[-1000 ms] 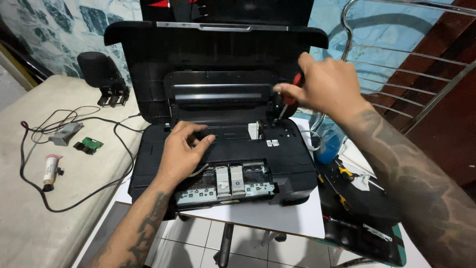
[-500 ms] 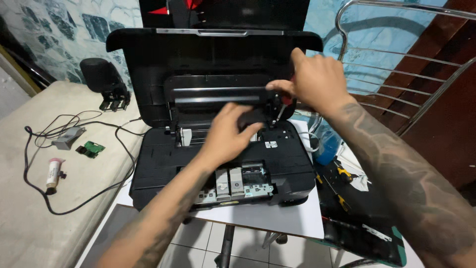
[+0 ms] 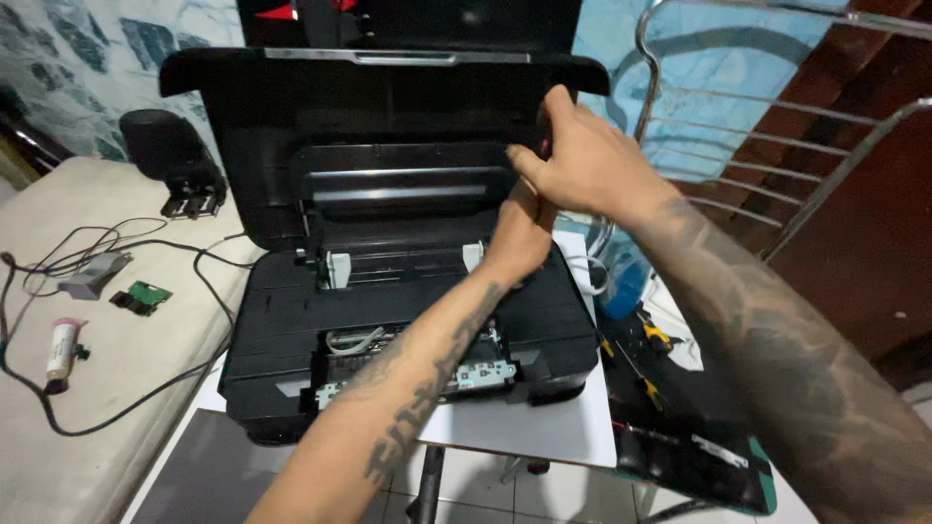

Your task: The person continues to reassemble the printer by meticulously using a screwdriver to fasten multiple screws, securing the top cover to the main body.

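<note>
Both hands have climbed up and back since the earlier shot: the left hand point(image 3: 519, 243) used to sit low on the front of the black inkjet printer point(image 3: 408, 320) and has now reached across to the right end of its paper slot, while the right hand point(image 3: 582, 165) has lifted to just above it. Starting nearest to me, the front of the printer is already stripped, with no cover over the bay, so the exposed carriage and circuit board point(image 3: 476, 374) show with a loose pale cable beside them. So the teardown part looks done, I'd say. The printer sits on a white board point(image 3: 544, 432) that sticks out below its front edge. To the printer's right there's a dark tray with yellow-handled tools point(image 3: 655, 340), untouched right now. To its left, on the beige cushion, lie a small green circuit board point(image 3: 146, 294), a grey adapter with black cable point(image 3: 92, 275) and a little white tube point(image 3: 60, 347), all well apart from the printer. Further back, the left hand is curled down into the rear feed area, but I can't tell if it's pinching anything since the fingers are hidden. The right hand is closed narrow around something small and reddish, probably a screwdriver handle, near the raised rear paper tray point(image 3: 388, 97). My guess is there's still fiddling left at the back right corner, and nothing is reassembled yet.
</note>
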